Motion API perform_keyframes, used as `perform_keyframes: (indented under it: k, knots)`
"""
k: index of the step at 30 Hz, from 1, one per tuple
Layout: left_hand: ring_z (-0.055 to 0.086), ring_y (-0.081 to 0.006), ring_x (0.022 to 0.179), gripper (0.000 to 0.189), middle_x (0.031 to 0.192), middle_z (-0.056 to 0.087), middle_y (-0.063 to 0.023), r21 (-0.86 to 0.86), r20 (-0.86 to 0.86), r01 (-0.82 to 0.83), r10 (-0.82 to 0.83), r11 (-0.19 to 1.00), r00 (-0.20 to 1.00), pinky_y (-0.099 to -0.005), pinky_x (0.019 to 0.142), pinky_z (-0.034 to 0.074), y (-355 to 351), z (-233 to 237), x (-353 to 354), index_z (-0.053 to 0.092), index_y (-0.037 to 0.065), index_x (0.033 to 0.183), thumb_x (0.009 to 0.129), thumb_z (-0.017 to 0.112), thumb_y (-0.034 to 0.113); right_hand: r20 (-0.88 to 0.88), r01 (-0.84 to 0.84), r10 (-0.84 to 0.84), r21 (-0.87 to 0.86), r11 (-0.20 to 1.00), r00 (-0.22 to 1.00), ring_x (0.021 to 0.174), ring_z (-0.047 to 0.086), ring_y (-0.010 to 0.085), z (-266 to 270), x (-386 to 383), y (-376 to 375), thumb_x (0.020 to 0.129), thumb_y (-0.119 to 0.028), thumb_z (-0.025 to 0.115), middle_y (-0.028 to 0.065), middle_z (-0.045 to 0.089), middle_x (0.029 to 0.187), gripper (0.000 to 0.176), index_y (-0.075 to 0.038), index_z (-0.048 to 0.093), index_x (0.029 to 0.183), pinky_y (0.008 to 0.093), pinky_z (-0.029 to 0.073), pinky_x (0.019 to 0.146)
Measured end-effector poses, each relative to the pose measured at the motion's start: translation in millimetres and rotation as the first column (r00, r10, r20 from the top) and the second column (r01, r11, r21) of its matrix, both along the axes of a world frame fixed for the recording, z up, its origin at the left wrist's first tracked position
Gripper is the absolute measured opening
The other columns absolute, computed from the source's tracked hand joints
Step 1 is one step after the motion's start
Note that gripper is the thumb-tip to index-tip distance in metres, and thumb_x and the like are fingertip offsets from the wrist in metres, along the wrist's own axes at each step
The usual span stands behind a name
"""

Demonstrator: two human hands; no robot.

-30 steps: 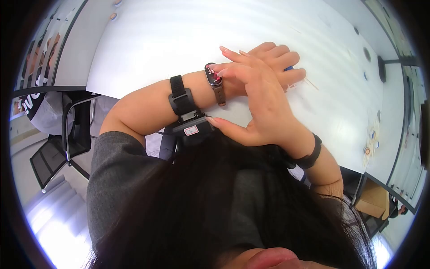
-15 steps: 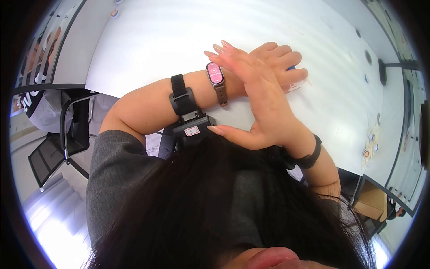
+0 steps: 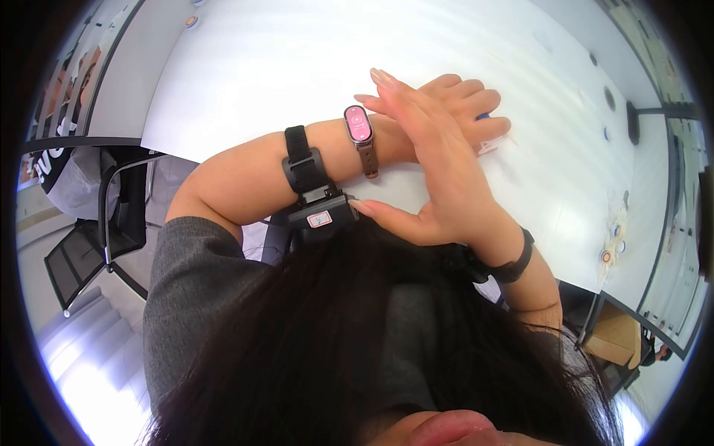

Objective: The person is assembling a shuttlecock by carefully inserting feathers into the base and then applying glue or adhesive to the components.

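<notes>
My left arm stretches across the white table (image 3: 245, 82). At its end my left hand (image 3: 467, 108) is curled closed, its knuckles upward; a small blue thing (image 3: 483, 116) and a whitish scrap (image 3: 491, 145) show by its fingers, too little to name. A smart band (image 3: 358, 125) with a lit pink screen and brown strap sits on the left wrist. Over that wrist, my right hand (image 3: 446, 167) is open and holds nothing. Its fingers extend just right of the band, while its thumb reaches toward a dark box (image 3: 325, 213) strapped to the left forearm.
A black strap (image 3: 518, 260) circles the right wrist. Small round objects (image 3: 606, 256) lie near the table's right edge, with another (image 3: 192, 22) at the far left. A black mesh chair (image 3: 74, 264) stands left; a cardboard box (image 3: 613, 338) is at lower right.
My right hand's fingers have shifted slightly right and drawn closer together, uncovering more beside the band. The left hand stays nearly still.
</notes>
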State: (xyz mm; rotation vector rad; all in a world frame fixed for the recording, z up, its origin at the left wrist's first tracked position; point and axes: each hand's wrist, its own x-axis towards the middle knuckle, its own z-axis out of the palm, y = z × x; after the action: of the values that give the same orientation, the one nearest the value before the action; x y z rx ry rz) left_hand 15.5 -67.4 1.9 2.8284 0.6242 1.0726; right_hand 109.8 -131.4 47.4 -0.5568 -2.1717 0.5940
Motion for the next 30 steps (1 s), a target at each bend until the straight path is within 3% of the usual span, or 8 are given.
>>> perform_keyframes:
  k: [3,5,7,11,15,20,23,30]
  knots:
    - [0.059,-0.0234,0.086,0.034,0.096,0.058,-0.0070,0.018,-0.042,-0.030,0.030,0.999,0.999,-0.0350,0.072,0.048,-3.8,11.1,-2.7,0.062,0.013,0.111,0.081,0.075,0.023,0.133,0.042,-0.063,0.157,0.987,0.989,0.130,0.051,0.0411,24.8,15.8,0.8,0.071,-0.016,0.083,0.0249,0.053,0.138,0.085,0.002,0.041,0.142,0.0508,0.039,0.108]
    - [0.057,-0.0219,0.088,0.030,0.094,0.055,-0.0050,-0.084,0.208,0.116,-0.097,0.990,0.973,-0.0348,0.072,0.045,7.5,-17.8,6.8,0.062,0.015,0.105,0.078,0.073,0.024,0.135,0.134,-0.176,0.273,0.953,0.975,0.130,0.052,0.0411,35.8,33.1,-0.2,0.072,-0.015,0.082,0.0235,0.057,0.134,0.078,0.002,0.045,0.138,0.0516,0.039,0.108]
    - [0.056,-0.0223,0.091,0.033,0.098,0.055,-0.0038,0.011,0.137,0.054,-0.055,0.998,0.989,-0.0360,0.075,0.045,3.9,-10.8,0.3,0.061,0.018,0.108,0.079,0.073,0.026,0.133,0.240,-0.294,0.317,0.917,0.947,0.127,0.055,0.0399,50.4,54.2,2.8,0.074,-0.012,0.079,0.0218,0.060,0.129,0.069,0.001,0.047,0.135,0.0513,0.041,0.107]
    - [0.057,-0.0202,0.087,0.037,0.098,0.056,-0.0042,0.020,0.002,-0.006,0.006,1.000,1.000,-0.0332,0.073,0.046,-0.4,-2.6,-1.3,0.060,0.016,0.114,0.083,0.073,0.028,-0.220,0.490,-0.443,0.267,0.830,0.869,0.102,0.067,0.0280,40.6,92.4,24.2,0.082,-0.007,0.072,0.0182,0.065,0.114,0.041,0.002,0.055,0.118,0.0394,0.048,0.098]
    - [0.058,-0.0193,0.085,0.039,0.097,0.057,-0.0043,0.032,-0.016,-0.011,0.011,0.999,1.000,-0.0317,0.071,0.046,0.5,-3.2,0.0,0.059,0.015,0.117,0.084,0.074,0.031,-0.198,0.655,-0.643,-0.006,0.756,0.740,0.089,0.062,0.0199,29.5,122.0,27.8,0.099,-0.018,0.055,0.0149,0.065,0.102,0.020,0.001,0.056,0.105,0.0345,0.049,0.088]
    - [0.059,-0.0200,0.087,0.046,0.099,0.060,-0.0049,-0.005,-0.022,-0.003,0.003,1.000,1.000,-0.0329,0.073,0.046,-1.5,0.4,-0.3,0.058,0.012,0.123,0.084,0.074,0.032,-0.149,0.525,-0.583,-0.299,0.797,0.799,0.086,0.059,0.0217,7.5,143.8,38.3,0.104,-0.036,0.035,0.0102,0.060,0.087,0.047,0.000,0.057,0.084,0.0338,0.046,0.083]
    - [0.060,-0.0213,0.087,0.050,0.099,0.061,-0.0059,-0.060,-0.003,-0.006,0.006,0.998,1.000,-0.0339,0.074,0.047,-2.1,3.0,-1.6,0.058,0.009,0.125,0.085,0.073,0.034,-0.148,0.429,-0.503,-0.353,0.831,0.852,0.083,0.057,0.0211,-2.5,150.5,43.1,0.103,-0.044,0.029,0.0100,0.058,0.085,0.055,0.000,0.057,0.084,0.0330,0.044,0.080]
    - [0.060,-0.0228,0.084,0.051,0.098,0.062,-0.0075,-0.144,0.058,0.000,0.008,0.990,0.998,-0.0343,0.074,0.047,-1.8,5.7,-2.1,0.058,0.007,0.124,0.085,0.073,0.037,-0.037,0.382,-0.444,-0.453,0.806,0.895,0.080,0.052,0.0177,0.5,149.1,37.7,0.087,-0.077,0.036,0.0074,0.054,0.083,0.080,0.000,0.058,0.087,0.0313,0.040,0.075]
